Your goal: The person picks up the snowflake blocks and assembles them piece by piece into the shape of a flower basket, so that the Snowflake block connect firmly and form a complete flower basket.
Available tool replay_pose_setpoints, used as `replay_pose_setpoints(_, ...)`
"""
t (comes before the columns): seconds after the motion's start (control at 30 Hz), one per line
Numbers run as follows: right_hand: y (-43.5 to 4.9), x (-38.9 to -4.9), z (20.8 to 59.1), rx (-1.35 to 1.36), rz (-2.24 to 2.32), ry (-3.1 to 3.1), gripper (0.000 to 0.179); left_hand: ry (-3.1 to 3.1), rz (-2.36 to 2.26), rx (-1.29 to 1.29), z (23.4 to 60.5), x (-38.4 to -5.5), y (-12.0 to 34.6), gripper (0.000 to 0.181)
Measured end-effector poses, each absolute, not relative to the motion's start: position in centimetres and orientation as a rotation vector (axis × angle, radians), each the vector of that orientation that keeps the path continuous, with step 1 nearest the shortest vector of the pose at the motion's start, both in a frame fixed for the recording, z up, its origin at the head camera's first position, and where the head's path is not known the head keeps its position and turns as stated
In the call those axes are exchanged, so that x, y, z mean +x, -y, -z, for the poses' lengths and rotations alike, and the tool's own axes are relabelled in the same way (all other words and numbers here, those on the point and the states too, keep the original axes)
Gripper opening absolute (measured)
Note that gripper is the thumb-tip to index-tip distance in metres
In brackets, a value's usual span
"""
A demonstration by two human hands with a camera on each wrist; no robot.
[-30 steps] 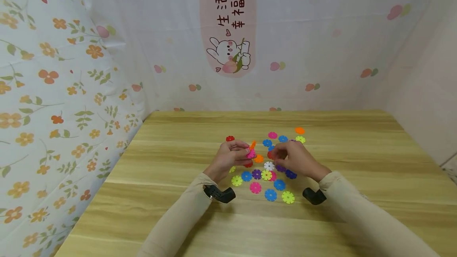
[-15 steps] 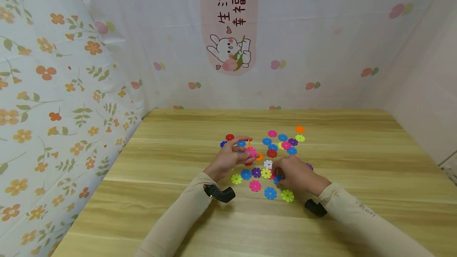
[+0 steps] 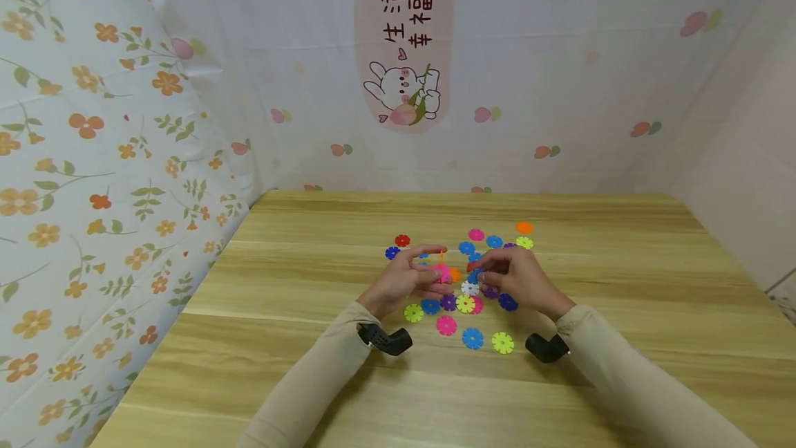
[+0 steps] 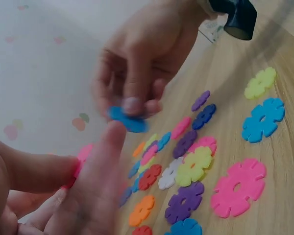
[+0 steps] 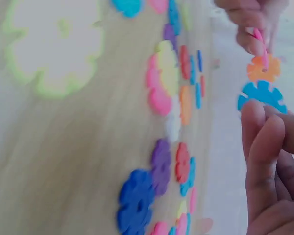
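My left hand [image 3: 398, 283] pinches a pink notched snowflake disc [image 3: 443, 272] above the table. An orange disc [image 5: 263, 69] is slotted into it at an angle, seen best in the right wrist view. My right hand [image 3: 525, 281] pinches a blue snowflake disc [image 5: 262, 95] between thumb and fingers, close to the orange one. Whether blue and orange touch, I cannot tell. In the left wrist view the blue disc [image 4: 128, 120] is blurred, and the left fingers cover most of the pink disc [image 4: 82, 161].
Several loose discs lie flat around and below the hands, among them a white one [image 3: 469, 288], a pink one [image 3: 446, 325], a blue one [image 3: 472, 338] and a yellow one [image 3: 502, 343]. Some overlap. A patterned cloth [image 3: 298, 88] hangs behind the wooden table [image 3: 280, 337].
My right hand reached down to a blue disc at the near side of the pile, picked it up and brought it up toward the left hand. The left hand keeps its pink and orange discs.
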State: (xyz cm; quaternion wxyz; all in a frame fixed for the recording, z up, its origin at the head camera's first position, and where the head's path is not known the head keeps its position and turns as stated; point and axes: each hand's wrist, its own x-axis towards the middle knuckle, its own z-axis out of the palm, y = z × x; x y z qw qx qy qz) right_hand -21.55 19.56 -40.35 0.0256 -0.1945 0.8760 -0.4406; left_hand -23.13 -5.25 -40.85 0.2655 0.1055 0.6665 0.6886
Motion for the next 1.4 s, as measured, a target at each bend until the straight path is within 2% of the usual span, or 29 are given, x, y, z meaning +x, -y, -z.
replay_pose_setpoints(0.17,-18.8,-22.1,40.3,-0.481,1.516,-2.633,0.013,-1.797,-1.831,0.309,41.0,-23.0,4.8,0.05)
replay_pose_setpoints(0.43,-17.9,-22.2,40.4,-0.539,1.675,-2.537,0.017,-1.748,-1.872,0.347,40.9,-23.0,4.2,0.05)
replay_pose_setpoints(1.4,-17.0,-22.0,40.2,-0.635,1.601,-2.692,0.016,-1.773,-1.881,0.357,40.7,-22.9,4.0,0.046)
